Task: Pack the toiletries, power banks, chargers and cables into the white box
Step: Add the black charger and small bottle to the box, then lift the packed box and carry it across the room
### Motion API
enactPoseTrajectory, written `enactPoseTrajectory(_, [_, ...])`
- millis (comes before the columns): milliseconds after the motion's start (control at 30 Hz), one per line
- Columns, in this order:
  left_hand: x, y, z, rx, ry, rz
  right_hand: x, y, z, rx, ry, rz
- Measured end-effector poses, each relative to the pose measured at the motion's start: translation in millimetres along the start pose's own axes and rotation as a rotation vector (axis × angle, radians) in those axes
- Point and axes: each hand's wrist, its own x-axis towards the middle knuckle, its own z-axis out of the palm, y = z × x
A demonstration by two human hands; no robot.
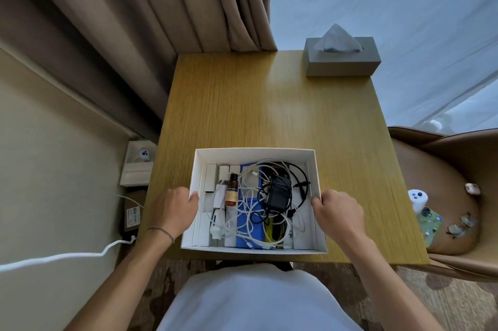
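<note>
- An open white cardboard box (312,168) sits at the near edge of a square, yellow-brown wooden table (269,104), in the lower centre of the frame, its long axis running left to right.
- One small amber bottle with a black cap (231,190) lies in the left-centre of the box, long axis running away from the viewer, cap toward the far wall.
- At least three slim white rectangular packets (210,178) lie side by side along the left of the box, each lengthwise front to back.
- One black charger brick (279,193) rests right of centre on a flat blue rectangular item (246,225), amid tangled white cables (246,204) and a looped black cable (303,182); the number of white cables cannot be told.
- A yellow-and-black object (272,228) shows under the cables near the front wall; its kind is unclear.
- The left hand (172,208) grasps the left wall of the box, fingers curled over the rim, forearm angling up from the lower left; a thin band circles the wrist.
- The right hand (338,208) clasps the right wall the same way, forearm entering from the lower right.
- One grey tissue box (342,61) stands at the table's far right corner.
- A brown curtain (161,7) hangs at upper left; a tan chair (444,195) at right carries small items.
</note>
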Motion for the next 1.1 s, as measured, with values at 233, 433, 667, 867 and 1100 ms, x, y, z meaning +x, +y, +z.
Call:
enactPoseTrajectory(233, [-1.8, 11.9, -4.0, -0.039, -0.004, -0.036, 8.9, 5.6, -13.6, -0.048, 0.008, -0.035])
enactPoseTrajectory(433, [5.4, 34.2, -16.5, -0.138, 0.024, 0.049, 1.5, 16.0, -25.8, 0.003, 0.066, 0.073])
enactPoseTrajectory(667, [29.2, 47.4, -32.0, -0.130, 0.030, 0.270, -32.3, 14.5, -31.2, -0.017, 0.201, 0.279])
enactPoseTrajectory(867, [31.9, 57.6, -50.1, -0.084, 0.011, 0.527, -83.1, 7.6, -33.7, -0.038, 0.309, 0.479])
enactPoseTrajectory(1100, [4.8, 73.6, -50.9, -0.065, -0.115, 0.767, -184.3, 7.6, -23.3, 0.019, 0.409, 0.730])
